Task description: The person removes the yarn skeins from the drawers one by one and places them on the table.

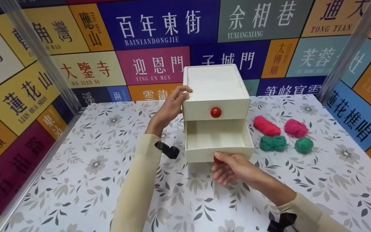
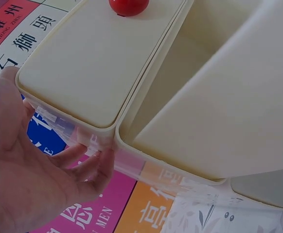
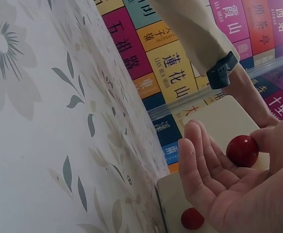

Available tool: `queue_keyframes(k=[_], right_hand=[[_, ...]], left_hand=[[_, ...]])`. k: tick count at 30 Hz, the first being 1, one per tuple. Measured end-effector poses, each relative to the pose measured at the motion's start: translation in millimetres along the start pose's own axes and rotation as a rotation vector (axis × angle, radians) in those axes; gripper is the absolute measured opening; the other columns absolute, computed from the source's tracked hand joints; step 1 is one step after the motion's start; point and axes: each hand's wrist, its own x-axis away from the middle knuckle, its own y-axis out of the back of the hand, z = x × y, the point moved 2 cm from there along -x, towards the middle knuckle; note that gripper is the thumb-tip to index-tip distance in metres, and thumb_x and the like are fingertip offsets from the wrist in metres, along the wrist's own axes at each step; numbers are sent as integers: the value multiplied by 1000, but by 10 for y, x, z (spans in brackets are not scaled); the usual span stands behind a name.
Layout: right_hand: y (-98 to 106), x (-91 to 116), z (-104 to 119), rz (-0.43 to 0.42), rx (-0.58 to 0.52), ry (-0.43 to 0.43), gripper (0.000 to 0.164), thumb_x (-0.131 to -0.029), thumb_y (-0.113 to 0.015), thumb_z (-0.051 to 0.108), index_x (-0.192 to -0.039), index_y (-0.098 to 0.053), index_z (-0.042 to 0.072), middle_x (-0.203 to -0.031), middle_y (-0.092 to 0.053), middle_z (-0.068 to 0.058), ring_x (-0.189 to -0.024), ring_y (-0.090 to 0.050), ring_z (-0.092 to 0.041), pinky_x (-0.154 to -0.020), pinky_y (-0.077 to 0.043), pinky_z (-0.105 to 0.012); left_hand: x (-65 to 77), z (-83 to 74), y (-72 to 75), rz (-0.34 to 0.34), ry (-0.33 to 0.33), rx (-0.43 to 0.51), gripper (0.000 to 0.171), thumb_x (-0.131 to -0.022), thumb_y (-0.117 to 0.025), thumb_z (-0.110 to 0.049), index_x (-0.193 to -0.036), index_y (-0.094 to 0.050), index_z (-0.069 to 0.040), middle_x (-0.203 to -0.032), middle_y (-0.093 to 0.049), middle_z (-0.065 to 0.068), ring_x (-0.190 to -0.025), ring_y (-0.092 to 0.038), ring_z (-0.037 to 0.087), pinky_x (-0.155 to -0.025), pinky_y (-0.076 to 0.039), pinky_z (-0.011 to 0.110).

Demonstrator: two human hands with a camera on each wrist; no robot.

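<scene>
A small white drawer cabinet (image 1: 216, 82) with red ball knobs stands on the floral tabletop. Its top drawer (image 1: 198, 109) is in place, while the drawer below, an open drawer (image 1: 217, 133), is pulled far out with a bare inside. My left hand (image 1: 174, 101) grips the cabinet's upper left edge, fingertips on the top and along the clear side wall. With my right hand (image 1: 237, 169) I pinch the open drawer's red knob (image 3: 242, 151) between thumb and index finger, the other fingers extended. A lower drawer (image 2: 265, 187) shows in the left wrist view, its red knob (image 3: 192, 218) in the right.
To the cabinet's right lie a red yarn bundle (image 1: 267, 126), a pink yarn bundle (image 1: 296, 128), a green yarn skein (image 1: 273, 143) and a round green yarn ball (image 1: 304, 145). Behind stands a wall (image 1: 159, 25) of coloured panels with lettering. Clear upright posts (image 1: 43, 51) flank the table.
</scene>
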Motion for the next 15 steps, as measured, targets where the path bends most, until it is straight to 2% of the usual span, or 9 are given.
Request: queue_keyframes(k=[4,15], right_hand=[[18,-47,27,-13,-1,10,53,-101,-51,49,-97,-67,-1,-77,-73,-3,-64,-69,-13,-63,-59,-27],[101,-237,57,-74,-21,12,54,-100,-53,50,-96,-67,-1,-77,-74,-4,-64,-69,-14,-65,-60,-29]], left_hand=[[8,-8,-1,7,-13,4,25,-109,-33,-22,-131,-45,-15,-123,-51,12,-103,-58,23,-95,-52,43],[1,5,6,2,-21,5,25,-109,-34,-22,-129,-45,-15,-120,-53,11,-99,-60,22,-93,-53,42]])
